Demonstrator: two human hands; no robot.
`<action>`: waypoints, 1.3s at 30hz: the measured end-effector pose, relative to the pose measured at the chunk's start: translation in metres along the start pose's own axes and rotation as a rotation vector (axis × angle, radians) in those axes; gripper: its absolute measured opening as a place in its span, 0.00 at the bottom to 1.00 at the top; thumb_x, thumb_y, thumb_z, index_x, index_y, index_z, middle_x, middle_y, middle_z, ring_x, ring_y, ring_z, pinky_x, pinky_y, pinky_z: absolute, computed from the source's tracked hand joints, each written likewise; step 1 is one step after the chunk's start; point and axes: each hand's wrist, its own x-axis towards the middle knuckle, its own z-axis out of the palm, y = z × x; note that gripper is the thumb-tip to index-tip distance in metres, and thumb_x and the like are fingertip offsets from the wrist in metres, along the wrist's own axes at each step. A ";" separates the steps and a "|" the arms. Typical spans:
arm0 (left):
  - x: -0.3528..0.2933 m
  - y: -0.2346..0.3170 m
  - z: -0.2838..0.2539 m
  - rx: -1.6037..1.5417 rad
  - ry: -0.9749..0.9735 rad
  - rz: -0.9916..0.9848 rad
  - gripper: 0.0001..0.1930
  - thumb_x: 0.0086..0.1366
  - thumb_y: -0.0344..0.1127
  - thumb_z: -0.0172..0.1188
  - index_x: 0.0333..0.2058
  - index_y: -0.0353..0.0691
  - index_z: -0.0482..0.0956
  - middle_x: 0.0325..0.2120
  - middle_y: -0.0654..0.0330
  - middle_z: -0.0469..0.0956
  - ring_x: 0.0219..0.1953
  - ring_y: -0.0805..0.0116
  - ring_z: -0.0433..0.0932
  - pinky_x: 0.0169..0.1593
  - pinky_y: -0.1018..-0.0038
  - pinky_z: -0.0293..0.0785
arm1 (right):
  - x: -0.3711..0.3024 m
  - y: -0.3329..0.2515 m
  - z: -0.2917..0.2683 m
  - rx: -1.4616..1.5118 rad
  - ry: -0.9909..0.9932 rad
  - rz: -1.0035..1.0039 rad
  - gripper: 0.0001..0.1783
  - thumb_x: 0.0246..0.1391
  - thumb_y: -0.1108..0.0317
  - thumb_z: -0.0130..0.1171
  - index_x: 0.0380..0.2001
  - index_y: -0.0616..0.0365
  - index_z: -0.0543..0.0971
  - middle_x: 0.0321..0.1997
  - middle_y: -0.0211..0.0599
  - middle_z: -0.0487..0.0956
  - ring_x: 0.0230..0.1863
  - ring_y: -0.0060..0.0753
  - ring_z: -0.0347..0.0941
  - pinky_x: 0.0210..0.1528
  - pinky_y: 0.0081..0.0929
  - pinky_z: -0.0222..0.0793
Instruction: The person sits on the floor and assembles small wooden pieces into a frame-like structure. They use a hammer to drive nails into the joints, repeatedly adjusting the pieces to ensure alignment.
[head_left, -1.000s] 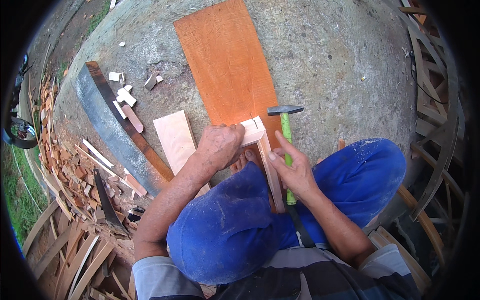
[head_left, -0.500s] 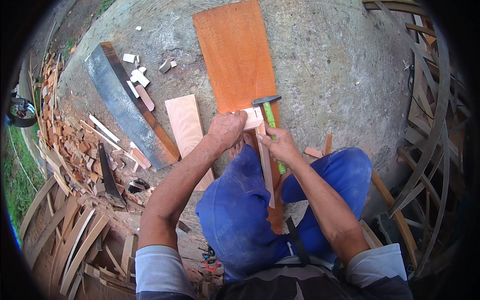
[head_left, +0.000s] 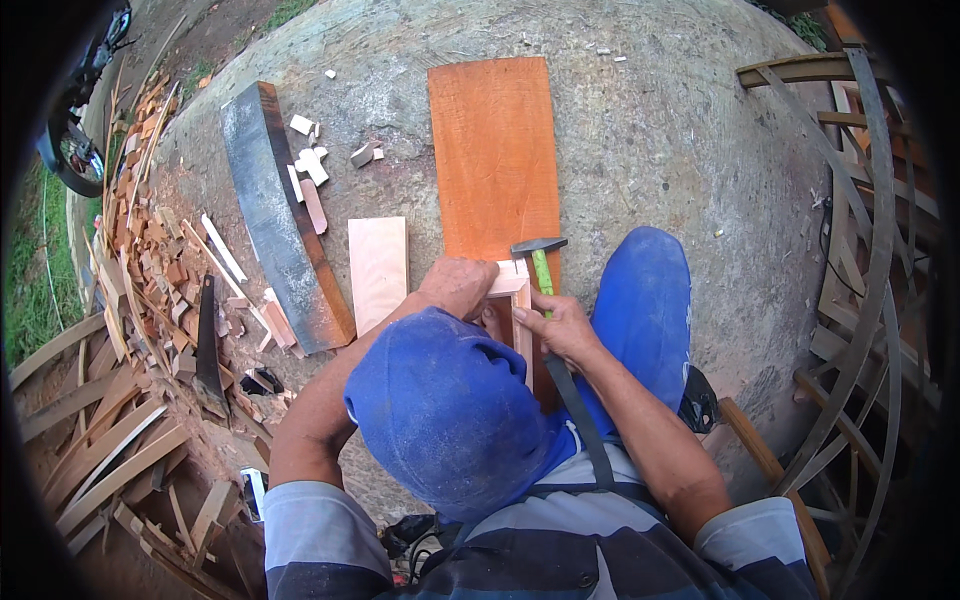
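Note:
A pale wooden frame corner (head_left: 513, 282), made of a short crosspiece joined to a long strip, rests near the close end of an orange-brown board (head_left: 493, 155). My left hand (head_left: 462, 285) is closed around the crosspiece's left end. On the long strip's upper part, my right hand (head_left: 562, 326) grips with thumb and fingers. A hammer (head_left: 542, 268) with a dark head and green handle lies just right of the corner. Its handle runs beneath my right hand; whether those fingers also hold it I cannot tell. My blue-trousered left knee (head_left: 440, 410) hides the strip's lower part.
Left of the board lie a pale plank (head_left: 378, 265) and a curved dark-faced timber (head_left: 275, 205), with white offcuts (head_left: 312, 165) nearby. A handsaw (head_left: 208, 345) sits by scrap wood (head_left: 165, 270). Curved wooden pieces (head_left: 865, 330) stand stacked at the right.
The view has shifted, and the orange-brown board appears lower. My knees look higher, the left now covering more of the long strip. Both hands keep their grip on the frame corner.

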 end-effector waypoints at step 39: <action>-0.046 0.030 0.036 0.136 0.639 -0.123 0.49 0.55 0.73 0.66 0.66 0.43 0.71 0.65 0.53 0.71 0.75 0.55 0.58 0.76 0.41 0.40 | -0.007 -0.016 0.008 -0.001 0.072 -0.017 0.22 0.66 0.63 0.66 0.60 0.55 0.82 0.25 0.30 0.80 0.18 0.18 0.69 0.20 0.24 0.68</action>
